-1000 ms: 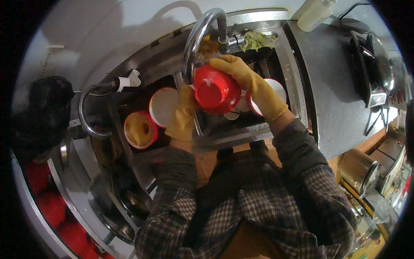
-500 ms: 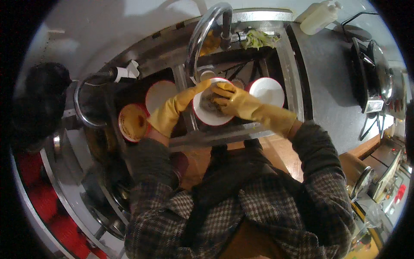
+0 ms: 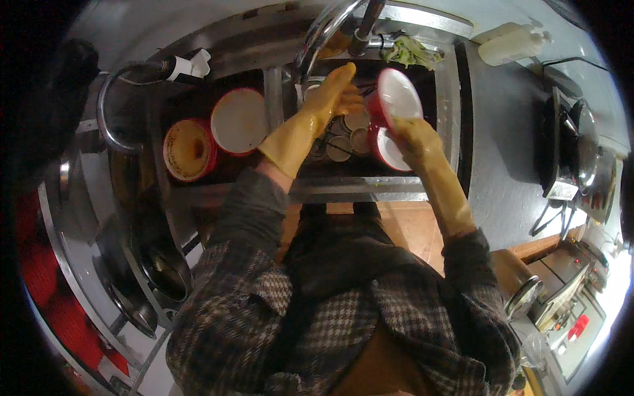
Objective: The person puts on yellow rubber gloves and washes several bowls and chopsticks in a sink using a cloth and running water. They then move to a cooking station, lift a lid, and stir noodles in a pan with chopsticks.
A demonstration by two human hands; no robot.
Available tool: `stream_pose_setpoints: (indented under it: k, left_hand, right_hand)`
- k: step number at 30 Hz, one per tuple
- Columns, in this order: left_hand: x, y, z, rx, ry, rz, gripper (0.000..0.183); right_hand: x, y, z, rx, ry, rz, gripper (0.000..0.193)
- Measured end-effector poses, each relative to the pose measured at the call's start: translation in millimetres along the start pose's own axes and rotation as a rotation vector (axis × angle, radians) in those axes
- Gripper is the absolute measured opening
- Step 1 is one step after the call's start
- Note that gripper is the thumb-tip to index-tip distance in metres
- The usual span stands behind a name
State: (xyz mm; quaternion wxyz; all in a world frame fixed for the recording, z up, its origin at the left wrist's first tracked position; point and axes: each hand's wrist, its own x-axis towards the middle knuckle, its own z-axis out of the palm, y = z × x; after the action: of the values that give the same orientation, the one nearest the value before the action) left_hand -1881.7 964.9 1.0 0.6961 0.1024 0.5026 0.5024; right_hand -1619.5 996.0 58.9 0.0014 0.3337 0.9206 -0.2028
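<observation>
One red bowl point(image 3: 400, 94), bright white inside, tilts over the sink point(image 3: 360, 188) in the head view — yellow-gloved right hand point(image 3: 417, 140) gripping its near side, second bowl point(image 3: 391, 149) showing just below — while the yellow-gloved left hand point(image 3: 322, 109) hangs nearby, thumb and fingers parted.

Right of centre, my right hand point(image 3: 417, 142) hides part of the tilted red bowl point(image 3: 400, 94) and of the lower bowl point(image 3: 389, 146). Round pieces point(image 3: 339, 148) mid-frame (too indistinct to name) look cropped behind other things; the top edge cuts the faucet point(image 3: 323, 39).
</observation>
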Motion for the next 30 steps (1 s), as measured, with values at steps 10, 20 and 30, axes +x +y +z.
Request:
stream_pose_setpoints:
  k: [10, 20, 30]
  left_hand:
    - [134, -161, -42, 1.844, -0.129, 0.260, 0.065]
    - [64, -138, -38, 1.334, -0.092, -0.131, 0.043]
    - [-18, -44, -49, -0.439, -0.031, 0.297, 0.045]
  right_hand:
    - [-62, 18, 17, -0.116, -0.041, 0.231, 0.030]
    - [-67, -9, -36, 0.571, 0.197, 0.776, 0.048]
    - [108, -97, 27, 0.812, 0.176, 0.011, 0.055]
